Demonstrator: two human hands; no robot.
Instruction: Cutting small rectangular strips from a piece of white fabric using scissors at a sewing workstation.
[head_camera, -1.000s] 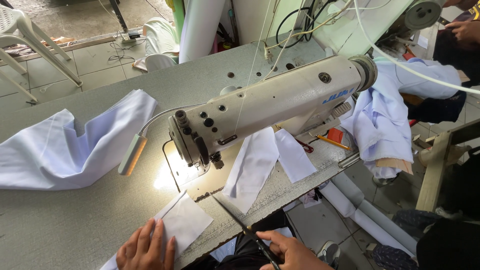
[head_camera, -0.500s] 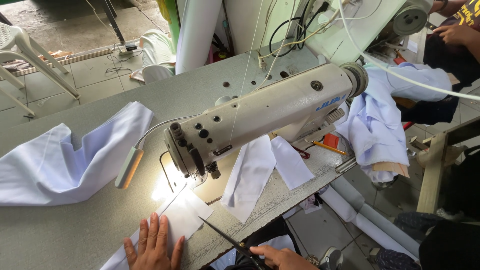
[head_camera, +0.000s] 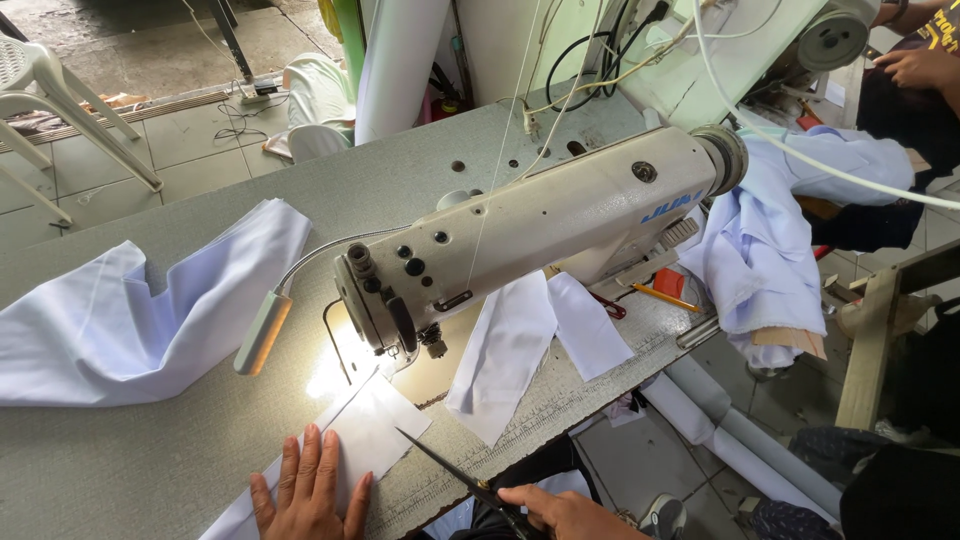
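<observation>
My left hand (head_camera: 310, 492) lies flat, fingers spread, on a white fabric piece (head_camera: 368, 432) at the near edge of the grey sewing table (head_camera: 150, 440). My right hand (head_camera: 570, 512) grips the handles of dark scissors (head_camera: 450, 468), whose blades point up-left toward the fabric's corner. A cream industrial sewing machine (head_camera: 560, 225) stands just beyond, its needle area (head_camera: 432, 345) lit by a small lamp (head_camera: 262, 332) on a bent arm.
White cut pieces (head_camera: 520, 345) lie under the machine arm. A large pale blue-white cloth (head_camera: 120, 320) covers the table's left. More garments (head_camera: 765, 250) hang off the right end. A pencil (head_camera: 665, 297), a white plastic chair (head_camera: 50, 110), a fabric roll (head_camera: 395, 60) and another person's hand (head_camera: 915, 65) are around.
The view has shifted slightly. My right hand with the scissors has come up, the blades now reaching the fabric corner; my left hand stays pressed on the piece.
</observation>
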